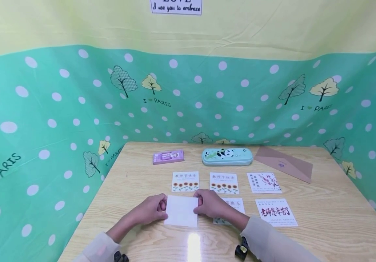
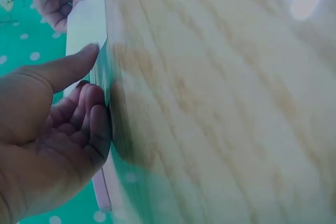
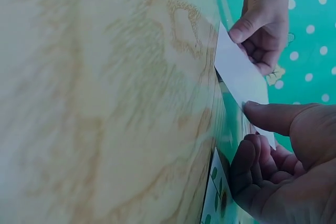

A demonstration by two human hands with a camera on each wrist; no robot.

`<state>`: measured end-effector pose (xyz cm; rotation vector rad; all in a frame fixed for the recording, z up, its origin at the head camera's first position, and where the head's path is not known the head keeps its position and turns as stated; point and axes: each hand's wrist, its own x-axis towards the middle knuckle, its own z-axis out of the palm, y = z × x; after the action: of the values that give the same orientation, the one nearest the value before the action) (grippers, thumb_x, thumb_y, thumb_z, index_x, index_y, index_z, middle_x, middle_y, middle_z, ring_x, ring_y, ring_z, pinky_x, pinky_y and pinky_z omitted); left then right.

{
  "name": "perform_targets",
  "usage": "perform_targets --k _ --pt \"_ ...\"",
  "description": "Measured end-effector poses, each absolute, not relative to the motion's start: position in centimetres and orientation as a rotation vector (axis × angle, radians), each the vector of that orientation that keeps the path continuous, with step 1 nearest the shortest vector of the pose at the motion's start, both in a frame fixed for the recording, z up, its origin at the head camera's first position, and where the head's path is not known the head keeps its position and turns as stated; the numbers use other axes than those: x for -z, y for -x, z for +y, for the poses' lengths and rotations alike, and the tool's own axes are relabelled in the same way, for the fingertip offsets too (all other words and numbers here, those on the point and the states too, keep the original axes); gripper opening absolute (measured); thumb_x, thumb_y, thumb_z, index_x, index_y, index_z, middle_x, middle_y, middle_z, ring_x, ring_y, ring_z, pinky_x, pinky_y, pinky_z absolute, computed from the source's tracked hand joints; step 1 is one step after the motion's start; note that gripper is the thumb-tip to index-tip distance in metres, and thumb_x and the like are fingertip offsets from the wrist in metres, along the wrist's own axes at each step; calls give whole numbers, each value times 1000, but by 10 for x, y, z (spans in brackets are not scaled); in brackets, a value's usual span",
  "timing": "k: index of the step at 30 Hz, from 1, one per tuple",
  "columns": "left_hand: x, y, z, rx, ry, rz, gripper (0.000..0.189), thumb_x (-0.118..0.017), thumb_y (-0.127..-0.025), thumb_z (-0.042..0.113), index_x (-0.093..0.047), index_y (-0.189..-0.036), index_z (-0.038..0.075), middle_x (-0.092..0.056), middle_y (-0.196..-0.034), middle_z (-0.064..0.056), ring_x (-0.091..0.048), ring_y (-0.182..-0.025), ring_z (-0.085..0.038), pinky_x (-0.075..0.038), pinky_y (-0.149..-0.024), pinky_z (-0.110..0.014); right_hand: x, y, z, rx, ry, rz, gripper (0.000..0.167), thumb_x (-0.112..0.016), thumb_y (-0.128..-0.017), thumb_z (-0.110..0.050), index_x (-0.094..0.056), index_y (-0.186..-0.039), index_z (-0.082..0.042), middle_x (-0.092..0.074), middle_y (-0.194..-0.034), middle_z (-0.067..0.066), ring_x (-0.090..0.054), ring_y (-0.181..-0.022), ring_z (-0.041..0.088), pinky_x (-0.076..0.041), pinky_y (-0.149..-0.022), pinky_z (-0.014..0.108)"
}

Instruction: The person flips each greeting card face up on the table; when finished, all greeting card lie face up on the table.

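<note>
A blank white card (image 1: pixel 181 211) is held up between both hands near the front of the table. The left hand (image 1: pixel 150 209) pinches its left edge between thumb and curled fingers. At the opposite edge, the right hand (image 1: pixel 211 204) grips it the same way, thumb toward the viewer. The right wrist view shows the card (image 3: pixel 239 69) tilted, with a thumb on its face at each side. Under the right forearm lies a sunflower card (image 1: pixel 235 203), partly covered. Two more sunflower cards, a left one (image 1: pixel 185 181) and a right one (image 1: pixel 224 182), lie just beyond the hands.
A plum-blossom card (image 1: pixel 264 182) and a red-lettered card (image 1: pixel 275 212) lie to the right. Along the back are a purple box (image 1: pixel 168 156), a panda pencil case (image 1: pixel 227 156) and a brown envelope (image 1: pixel 284 163). A green dotted curtain (image 1: pixel 188 94) hangs behind the wooden table (image 1: pixel 335 218).
</note>
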<state>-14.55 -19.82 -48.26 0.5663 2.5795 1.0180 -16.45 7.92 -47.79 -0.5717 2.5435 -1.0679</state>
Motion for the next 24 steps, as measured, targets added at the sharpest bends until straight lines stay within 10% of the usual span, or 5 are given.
perform_targets --k 12,24 --pt "485 151 -203 -1096 -522 2665 21 -77 -89 13 -56 -87 16 -56 -79 6 -51 -68 -5 -43 -61 -20 479 166 81 1237 519 2441 25 -68 -97 -22 -61 -74 -15 -64 -63 -2 -53 -53 9 -42 -50 21" --pt "478 151 -205 -1446 -304 2515 14 -63 -100 16 -72 -99 6 -71 -79 -10 -66 -67 -16 -57 -61 -25 476 165 84 1548 431 2316 24 -54 -103 -12 -75 -94 -3 -71 -79 12 -64 -67 15 -56 -60 25"
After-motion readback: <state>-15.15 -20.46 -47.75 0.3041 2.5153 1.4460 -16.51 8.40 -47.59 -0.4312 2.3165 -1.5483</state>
